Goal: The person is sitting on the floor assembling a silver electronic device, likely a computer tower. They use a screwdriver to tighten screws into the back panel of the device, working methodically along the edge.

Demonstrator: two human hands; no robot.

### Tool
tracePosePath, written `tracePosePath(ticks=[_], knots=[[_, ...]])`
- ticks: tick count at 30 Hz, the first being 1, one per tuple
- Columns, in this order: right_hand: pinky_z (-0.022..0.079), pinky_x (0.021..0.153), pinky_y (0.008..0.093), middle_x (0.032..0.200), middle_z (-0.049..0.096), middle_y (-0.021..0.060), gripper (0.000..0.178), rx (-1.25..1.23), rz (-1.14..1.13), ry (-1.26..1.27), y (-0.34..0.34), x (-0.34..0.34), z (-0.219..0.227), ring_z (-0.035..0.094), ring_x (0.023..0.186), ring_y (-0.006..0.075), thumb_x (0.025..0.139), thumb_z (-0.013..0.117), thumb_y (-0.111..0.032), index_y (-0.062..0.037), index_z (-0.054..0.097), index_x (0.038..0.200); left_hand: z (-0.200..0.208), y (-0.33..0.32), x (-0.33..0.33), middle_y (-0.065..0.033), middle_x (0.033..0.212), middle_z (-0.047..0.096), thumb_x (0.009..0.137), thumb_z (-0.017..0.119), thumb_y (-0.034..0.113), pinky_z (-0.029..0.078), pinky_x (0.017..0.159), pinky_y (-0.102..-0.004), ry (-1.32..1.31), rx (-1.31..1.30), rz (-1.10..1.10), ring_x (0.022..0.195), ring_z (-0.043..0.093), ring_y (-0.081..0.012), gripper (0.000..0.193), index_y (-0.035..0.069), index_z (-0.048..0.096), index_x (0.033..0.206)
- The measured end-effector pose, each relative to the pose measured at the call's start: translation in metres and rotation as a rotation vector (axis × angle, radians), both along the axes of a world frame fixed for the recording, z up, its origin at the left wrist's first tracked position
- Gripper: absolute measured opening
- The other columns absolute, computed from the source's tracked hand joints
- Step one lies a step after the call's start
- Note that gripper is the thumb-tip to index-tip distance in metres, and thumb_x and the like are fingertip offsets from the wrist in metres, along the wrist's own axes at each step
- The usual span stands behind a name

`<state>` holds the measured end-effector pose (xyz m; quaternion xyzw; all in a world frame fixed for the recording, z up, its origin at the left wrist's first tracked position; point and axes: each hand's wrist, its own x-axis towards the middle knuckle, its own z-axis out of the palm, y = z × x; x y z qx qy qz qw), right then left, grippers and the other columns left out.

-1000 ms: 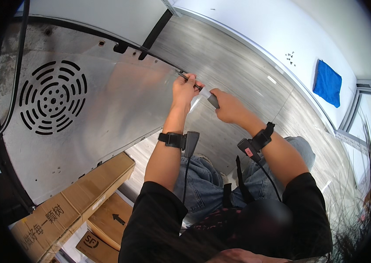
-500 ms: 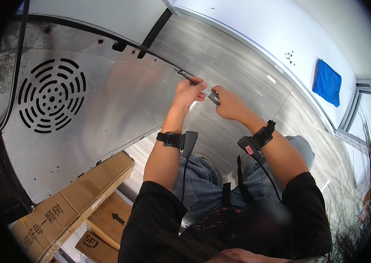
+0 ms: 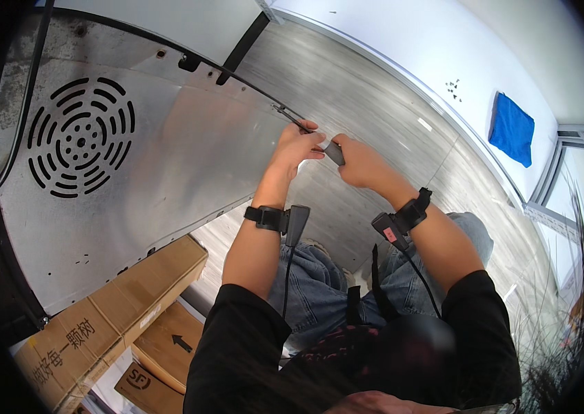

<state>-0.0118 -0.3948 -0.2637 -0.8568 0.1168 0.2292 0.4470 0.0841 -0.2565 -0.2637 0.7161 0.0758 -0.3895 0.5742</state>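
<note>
A large silver metal panel (image 3: 188, 159) with a round pattern of vent slots lies to my left, its dark far edge running toward my hands. At that panel's right corner is my left hand (image 3: 297, 148), its fingers closed around the pale front part of a grey-and-white tool. My right hand (image 3: 359, 162) grips the grey handle (image 3: 334, 153) of the same tool from the right. The tool's front end is hidden by my left fingers, so its exact kind does not show. A thin dark rod or edge strip (image 3: 285, 112) reaches my left fingertips.
Brown cardboard boxes (image 3: 116, 303) stand at the lower left, beside the panel. A blue cloth (image 3: 512, 129) and several small dark pieces (image 3: 453, 90) lie on a white surface (image 3: 402, 41) at the right. Cabled black bands (image 3: 264, 217) circle both my wrists. A black bent tube (image 3: 26, 103) rises at far left.
The panel and boxes sit slightly higher or further left in the picture, as the view has shifted a little. Both hands keep their hold, with the right hand turned slightly on the handle.
</note>
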Motion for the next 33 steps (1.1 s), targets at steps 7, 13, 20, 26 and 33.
tracePosePath(ticks=[7, 13, 20, 26, 33], knots=[[0.049, 0.076, 0.0437, 0.106, 0.059, 0.0197, 0.044, -0.121, 0.025, -0.069, 0.008, -0.008, 0.003, 0.06, 0.095, 0.0365, 0.072, 0.061, -0.006, -0.0026, 0.049, 0.115, 0.009, -0.003, 0.0, -0.0084, 0.083, 0.058, 0.08, 0.069, 0.016, 0.051, 0.052, -0.0263, 0.054, 0.07, -0.072, 0.061, 0.058, -0.0147, 0.029, 0.001, 0.053, 0.099], [0.049, 0.077, 0.044, 0.106, 0.058, 0.0212, 0.048, 0.035, 0.022, -0.021, 0.004, -0.008, -0.008, 0.059, 0.095, 0.0376, 0.071, 0.063, -0.008, -0.0023, 0.046, 0.115, 0.008, -0.003, -0.003, -0.0043, 0.081, 0.057, 0.08, 0.07, 0.019, 0.049, 0.05, -0.0229, 0.03, 0.089, -0.048, 0.06, 0.056, -0.0108, 0.025, 0.003, 0.055, 0.093], [0.048, 0.077, 0.0449, 0.104, 0.058, 0.0218, 0.041, -0.078, 0.038, -0.072, 0.007, -0.01, -0.006, 0.058, 0.097, 0.0384, 0.073, 0.059, -0.007, -0.002, 0.048, 0.112, 0.007, -0.003, -0.005, -0.0015, 0.076, 0.055, 0.081, 0.07, 0.019, 0.048, 0.05, -0.0218, 0.046, 0.026, -0.033, 0.06, 0.054, -0.0097, 0.024, 0.005, 0.055, 0.093], [0.048, 0.078, 0.0437, 0.107, 0.058, 0.0216, 0.041, -0.005, -0.009, -0.051, 0.004, -0.011, 0.0, 0.058, 0.096, 0.0384, 0.072, 0.059, -0.009, -0.0026, 0.049, 0.111, 0.003, -0.002, -0.006, -0.0018, 0.076, 0.055, 0.081, 0.068, 0.016, 0.045, 0.047, -0.0228, 0.04, 0.053, -0.005, 0.057, 0.052, -0.0098, 0.022, 0.005, 0.054, 0.093], [0.048, 0.077, 0.045, 0.105, 0.058, 0.0213, 0.044, -0.052, 0.03, -0.08, 0.008, -0.013, -0.005, 0.059, 0.096, 0.0387, 0.071, 0.06, -0.006, -0.0022, 0.048, 0.113, 0.001, -0.005, -0.009, -0.002, 0.075, 0.052, 0.081, 0.068, 0.016, 0.041, 0.044, -0.0226, 0.023, 0.029, 0.028, 0.055, 0.049, -0.0091, 0.024, 0.004, 0.053, 0.095]])
